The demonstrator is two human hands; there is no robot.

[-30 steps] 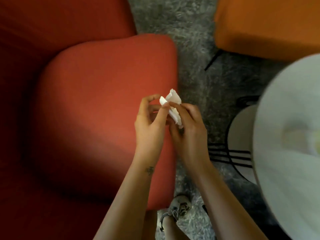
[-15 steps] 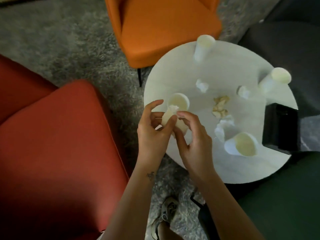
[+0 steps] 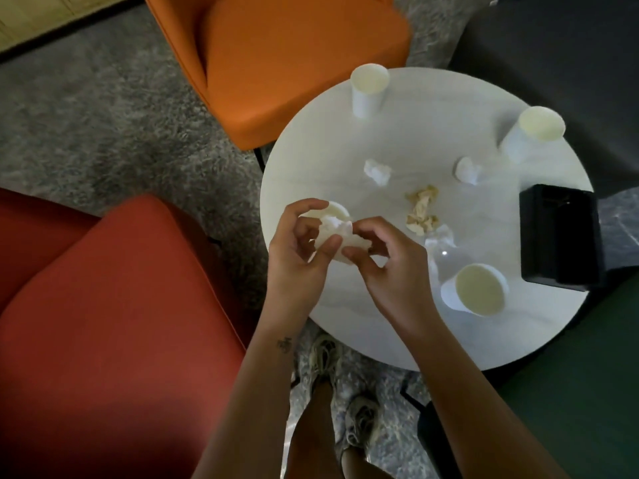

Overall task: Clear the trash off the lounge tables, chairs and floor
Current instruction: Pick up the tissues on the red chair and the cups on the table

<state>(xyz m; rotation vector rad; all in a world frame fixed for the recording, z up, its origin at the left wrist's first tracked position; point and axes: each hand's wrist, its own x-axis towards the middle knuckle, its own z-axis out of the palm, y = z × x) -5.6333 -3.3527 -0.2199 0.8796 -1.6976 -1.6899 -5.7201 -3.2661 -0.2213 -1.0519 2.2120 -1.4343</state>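
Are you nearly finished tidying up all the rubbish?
Not nearly. Done: nothing shows as binned yet. In hand: the left hand and right hand pinch one crumpled tissue. Left on the table: four paper cups, two white wads, a brown wad, clear wrap.

Crumpled, matt paper sits between the fingers. Beyond them lies a smooth, faintly glossy tabletop; to their left, a matt cloth chair.

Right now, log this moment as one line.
left hand: pinches white wad | right hand: pinches same wad | over: round table | on table: paper cups, crumpled scraps
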